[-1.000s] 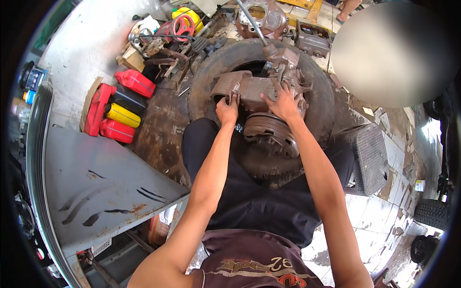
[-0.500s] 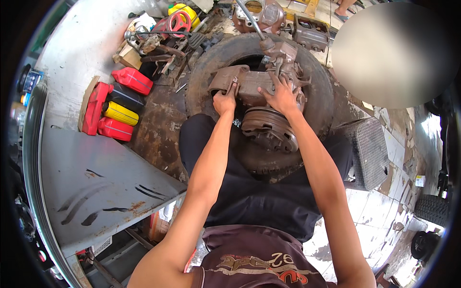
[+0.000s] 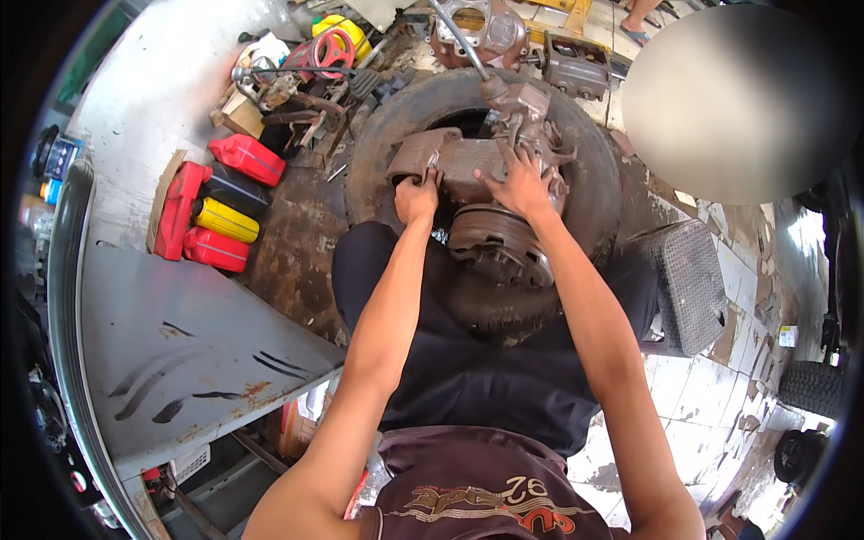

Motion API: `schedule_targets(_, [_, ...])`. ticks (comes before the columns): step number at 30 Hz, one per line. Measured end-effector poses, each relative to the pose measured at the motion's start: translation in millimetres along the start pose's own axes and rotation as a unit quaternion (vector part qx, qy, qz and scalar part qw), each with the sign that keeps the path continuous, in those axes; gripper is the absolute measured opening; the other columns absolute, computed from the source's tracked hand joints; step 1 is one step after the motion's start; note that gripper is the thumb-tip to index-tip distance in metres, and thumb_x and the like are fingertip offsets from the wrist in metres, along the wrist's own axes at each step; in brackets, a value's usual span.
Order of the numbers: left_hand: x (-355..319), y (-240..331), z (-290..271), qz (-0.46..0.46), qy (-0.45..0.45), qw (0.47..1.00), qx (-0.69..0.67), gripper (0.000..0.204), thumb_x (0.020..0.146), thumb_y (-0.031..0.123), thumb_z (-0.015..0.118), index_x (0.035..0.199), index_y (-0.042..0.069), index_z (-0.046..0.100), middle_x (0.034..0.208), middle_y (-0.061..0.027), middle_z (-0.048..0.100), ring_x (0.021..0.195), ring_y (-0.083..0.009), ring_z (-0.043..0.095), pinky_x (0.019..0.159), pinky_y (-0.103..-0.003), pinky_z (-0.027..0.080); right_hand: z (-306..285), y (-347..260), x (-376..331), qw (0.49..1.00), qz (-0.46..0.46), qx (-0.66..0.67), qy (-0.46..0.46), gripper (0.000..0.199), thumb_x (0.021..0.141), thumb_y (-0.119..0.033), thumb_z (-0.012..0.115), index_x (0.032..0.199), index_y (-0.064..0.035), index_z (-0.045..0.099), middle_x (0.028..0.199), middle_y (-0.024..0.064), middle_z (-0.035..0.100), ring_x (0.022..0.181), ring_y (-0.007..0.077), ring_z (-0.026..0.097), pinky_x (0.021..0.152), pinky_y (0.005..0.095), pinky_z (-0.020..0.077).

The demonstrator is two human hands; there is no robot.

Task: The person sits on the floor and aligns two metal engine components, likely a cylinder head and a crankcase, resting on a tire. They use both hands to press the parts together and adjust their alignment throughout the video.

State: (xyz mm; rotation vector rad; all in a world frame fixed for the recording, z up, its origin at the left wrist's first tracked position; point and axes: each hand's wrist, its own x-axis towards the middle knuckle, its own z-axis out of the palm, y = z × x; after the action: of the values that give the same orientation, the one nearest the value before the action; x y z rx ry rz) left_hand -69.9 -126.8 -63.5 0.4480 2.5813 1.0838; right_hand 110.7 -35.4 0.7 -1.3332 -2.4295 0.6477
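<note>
A brown, greasy gearbox [image 3: 463, 162] lies across a large tyre [image 3: 589, 198] in front of me. A long metal lever [image 3: 457, 31] rises from its far end. My left hand [image 3: 416, 200] is at the edge of the gearbox's rounded left housing. Its fingers are curled at a small fitting there; what they grip, if anything, is hidden. My right hand [image 3: 522, 183] rests on top of the gearbox with fingers spread. Just below, on the near side, sits a round grooved drum [image 3: 490, 236] with studs on its face.
Red, black and yellow plastic containers [image 3: 225, 220] stand at left, beside a grey metal panel [image 3: 207, 342]. Metal parts [image 3: 306, 99] are piled at far left. Behind the tyre are an open housing [image 3: 477, 36] and another gear case [image 3: 576, 67]. A textured stool [image 3: 688, 288] is at right.
My left hand's fingers have drawn in slightly at the housing edge. My right hand stays spread on the gearbox. The whole view has shifted a little.
</note>
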Motion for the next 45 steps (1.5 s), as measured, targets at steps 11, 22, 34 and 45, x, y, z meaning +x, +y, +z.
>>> schedule_targets(11, [-12,22,-3,-0.053,0.014,0.998,0.019,0.061,0.077,0.061,0.073,0.102,0.006,0.076,0.102,-0.0228,0.073,0.102,-0.0423,0.068,0.088,-0.049,0.052,8,8,1,1.0,0.006,-0.016,-0.002,0.093,0.081,-0.066,0.068,0.154,-0.0167,0.037,0.157,0.0176,0.038,0.151,0.0357,0.023,0.112,0.0772,0.0148])
schedule_targets(22, [-9,19,0,-0.02,0.038,0.999,-0.004,0.06,0.078,0.057,0.076,0.099,0.001,0.076,0.096,-0.0227,0.074,0.095,-0.037,0.071,0.084,-0.044,0.052,5,12,-1,1.0,0.002,0.016,-0.002,0.094,0.081,-0.067,0.067,0.154,-0.016,0.037,0.157,0.0195,0.036,0.151,0.0361,0.022,0.111,0.079,0.014])
schedule_targets(34, [-2,-19,7,0.023,0.014,0.996,-0.084,0.065,0.075,0.061,0.075,0.105,0.003,0.076,0.104,-0.0237,0.072,0.103,-0.0403,0.069,0.089,-0.045,0.052,0,-1,-5,1.0,0.005,-0.003,-0.027,0.097,0.08,-0.07,0.067,0.155,-0.0162,0.036,0.157,0.0166,0.037,0.152,0.036,0.021,0.112,0.0778,0.0139])
schedule_targets(45, [3,2,7,-0.009,-0.012,0.996,-0.086,0.068,0.075,0.064,0.074,0.104,0.003,0.076,0.106,-0.0231,0.072,0.105,-0.0408,0.067,0.092,-0.046,0.051,-2,2,1,1.0,0.001,-0.011,-0.005,0.096,0.081,-0.068,0.067,0.156,-0.0156,0.034,0.158,0.0168,0.037,0.151,0.0359,0.022,0.112,0.0775,0.0149])
